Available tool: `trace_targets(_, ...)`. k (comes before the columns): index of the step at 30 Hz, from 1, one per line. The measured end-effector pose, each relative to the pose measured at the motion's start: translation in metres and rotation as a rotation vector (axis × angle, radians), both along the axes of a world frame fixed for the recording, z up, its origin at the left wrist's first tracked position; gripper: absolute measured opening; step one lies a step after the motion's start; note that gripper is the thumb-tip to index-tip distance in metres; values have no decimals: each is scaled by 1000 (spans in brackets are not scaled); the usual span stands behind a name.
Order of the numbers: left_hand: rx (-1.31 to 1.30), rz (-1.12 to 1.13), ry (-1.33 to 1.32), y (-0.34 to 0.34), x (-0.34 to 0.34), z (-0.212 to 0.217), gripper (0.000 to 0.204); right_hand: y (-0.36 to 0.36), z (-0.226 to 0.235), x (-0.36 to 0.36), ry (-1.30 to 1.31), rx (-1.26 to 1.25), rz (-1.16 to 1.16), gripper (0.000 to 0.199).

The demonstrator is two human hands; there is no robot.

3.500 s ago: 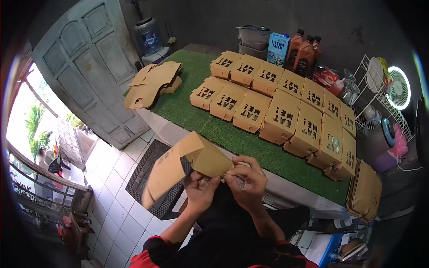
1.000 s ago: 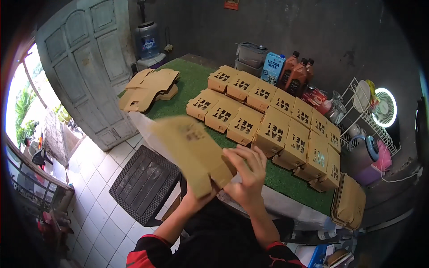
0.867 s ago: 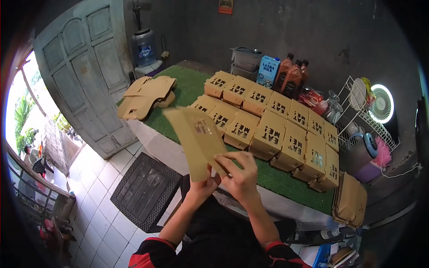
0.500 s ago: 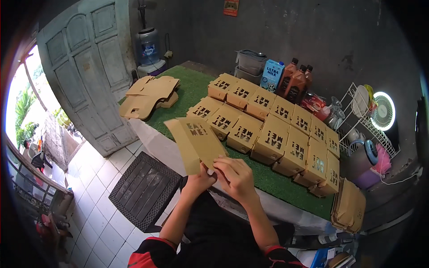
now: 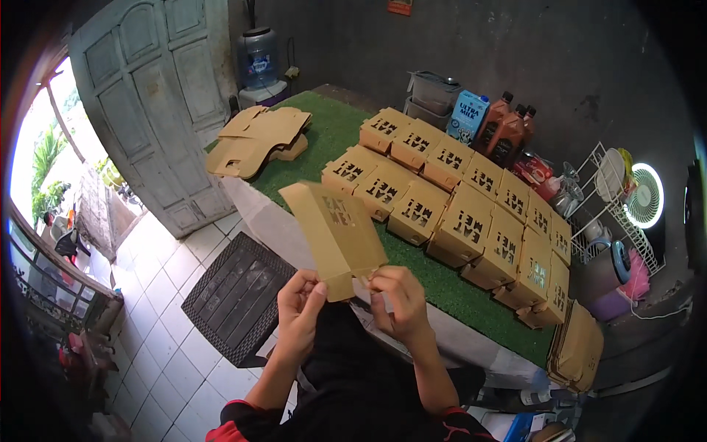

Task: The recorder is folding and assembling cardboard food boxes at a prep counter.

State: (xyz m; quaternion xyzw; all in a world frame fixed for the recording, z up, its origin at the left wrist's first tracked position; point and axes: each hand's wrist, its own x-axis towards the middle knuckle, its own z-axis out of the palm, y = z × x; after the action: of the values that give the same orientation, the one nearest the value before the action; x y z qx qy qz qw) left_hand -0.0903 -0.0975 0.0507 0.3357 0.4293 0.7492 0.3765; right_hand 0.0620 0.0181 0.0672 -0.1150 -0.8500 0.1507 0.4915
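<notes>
A partly folded brown cardboard box with dark print is held up in front of me, beside the near edge of the table. My left hand pinches its lower left corner between thumb and fingers. At the lower right end, my right hand has its fingers curled on a small flap. Behind it, folded boxes of the same kind stand in two rows on a green turf-like mat. Flat cardboard blanks lie stacked at the table's far left end.
More flat cardboard is stacked at the table's right end. Behind the boxes stand a blue milk carton, brown bottles and grey tubs. A wire dish rack and lit fan are at right. A black stool stands left.
My left hand has moved left, away from my right, and now grips the box's lower left corner. The box has turned and its end flaps are bent further. The whole view has shifted slightly.
</notes>
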Motion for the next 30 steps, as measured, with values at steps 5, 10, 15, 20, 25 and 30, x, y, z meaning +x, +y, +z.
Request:
trace_targets(5, 24, 46, 84, -2, 18, 8, 9, -12, 5, 3, 102, -194, 19, 10)
trace_targets(10, 116, 235, 346, -3, 27, 20, 10, -20, 11, 4, 244, -360, 86, 11)
trace_targets(15, 232, 397, 548, -5, 31, 16, 11, -40, 34, 0, 195, -397, 64, 14)
trace_targets(20, 161, 440, 534, -10, 36, 10, 13, -53, 44, 0, 192, -557, 129, 10)
trace_targets(25, 163, 354, 415, -11, 38, 11, 13, -55, 43, 2, 181, -640, 173, 7)
trace_targets(30, 189, 305, 396, -11, 39, 15, 12, -55, 38, 4, 199, -562, 75, 9)
